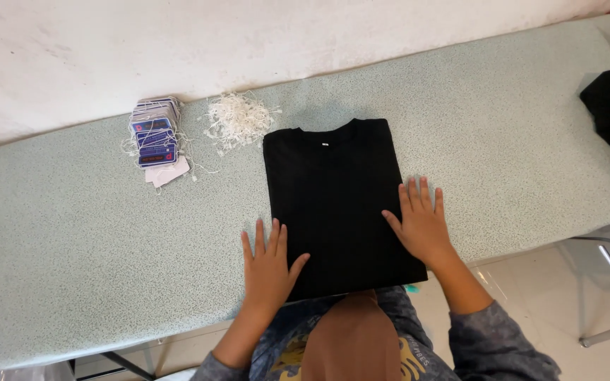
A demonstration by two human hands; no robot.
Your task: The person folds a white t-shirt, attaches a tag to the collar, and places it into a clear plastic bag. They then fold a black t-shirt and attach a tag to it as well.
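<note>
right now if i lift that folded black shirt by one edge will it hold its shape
Probably not: the folded black shirt is soft cloth lying flat, so it would likely droop and unfold. It looks light. Both hands, left hand and right hand, press flat on it; sliding on the speckled table seems easier.

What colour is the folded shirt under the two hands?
Black; the folded shirt shows best in the head view.

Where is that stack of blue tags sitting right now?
In the head view, the stack of blue tags lies upper left on the table, beside the white strings, left of the folded black shirt.
</note>
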